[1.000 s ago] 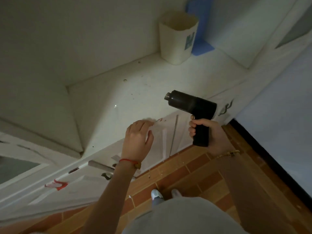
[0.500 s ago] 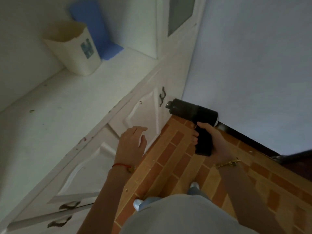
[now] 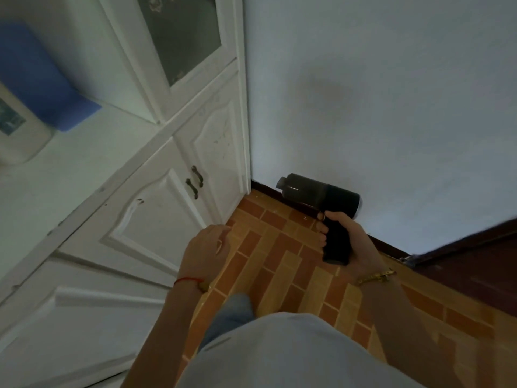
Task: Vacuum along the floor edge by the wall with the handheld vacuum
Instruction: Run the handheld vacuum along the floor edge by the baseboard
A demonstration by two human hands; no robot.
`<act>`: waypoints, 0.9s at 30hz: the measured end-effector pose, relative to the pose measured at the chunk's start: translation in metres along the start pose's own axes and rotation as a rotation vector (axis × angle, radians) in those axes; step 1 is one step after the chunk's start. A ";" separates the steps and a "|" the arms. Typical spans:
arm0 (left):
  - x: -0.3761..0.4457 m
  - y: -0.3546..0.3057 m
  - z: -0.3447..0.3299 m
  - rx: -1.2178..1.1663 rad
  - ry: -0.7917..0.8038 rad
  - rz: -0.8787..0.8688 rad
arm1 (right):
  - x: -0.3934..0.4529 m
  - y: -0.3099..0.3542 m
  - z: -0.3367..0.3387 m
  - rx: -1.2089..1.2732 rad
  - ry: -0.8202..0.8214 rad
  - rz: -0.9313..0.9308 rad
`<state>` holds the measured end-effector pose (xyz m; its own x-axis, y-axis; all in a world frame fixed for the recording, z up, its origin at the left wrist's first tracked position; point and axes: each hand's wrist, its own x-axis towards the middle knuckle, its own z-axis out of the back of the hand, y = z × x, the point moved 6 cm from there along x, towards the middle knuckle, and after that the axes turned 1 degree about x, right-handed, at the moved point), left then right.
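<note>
Brick-pattern floor [image 3: 268, 264] meets a pale wall [image 3: 391, 107] at a dark skirting strip [image 3: 386, 245], white cabinet [image 3: 167, 208] on the left. Right hand [image 3: 349, 242] grips the handheld vacuum [image 3: 319, 191] by its handle, nozzle aimed at the corner but held above the floor; left hand [image 3: 205, 250] hangs loosely curled, empty. Looks like the approach step: next move needs the nozzle lowered to the edge, then run along the skirting.

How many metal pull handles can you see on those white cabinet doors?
2, side by side where the two lower doors meet: one handle on the door nearer the wall, one handle on its neighbour. Others may lie out of frame.
</note>
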<state>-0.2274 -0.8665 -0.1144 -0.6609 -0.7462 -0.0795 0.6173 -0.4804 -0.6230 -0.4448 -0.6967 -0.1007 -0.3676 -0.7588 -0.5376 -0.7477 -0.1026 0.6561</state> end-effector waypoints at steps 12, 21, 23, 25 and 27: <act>0.118 -0.006 -0.022 -0.029 0.113 -0.002 | 0.085 0.036 0.029 0.111 -0.116 -0.005; 0.269 -0.004 0.010 0.008 0.169 -0.120 | 0.198 0.087 -0.011 0.161 -0.136 0.001; 0.297 -0.003 0.017 0.037 0.170 -0.150 | 0.217 0.097 -0.023 0.173 -0.115 0.005; 0.322 -0.003 0.021 0.055 0.184 -0.170 | 0.233 0.106 -0.032 0.188 -0.108 0.012; 0.339 -0.005 0.022 0.059 0.191 -0.177 | 0.244 0.113 -0.038 0.217 -0.105 0.013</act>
<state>-0.4455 -1.1275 -0.1215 -0.8259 -0.5504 -0.1224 0.5051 -0.6257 -0.5944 -0.5982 -0.9178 -0.1381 -0.4251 -0.6868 -0.5896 -0.8396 0.0557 0.5404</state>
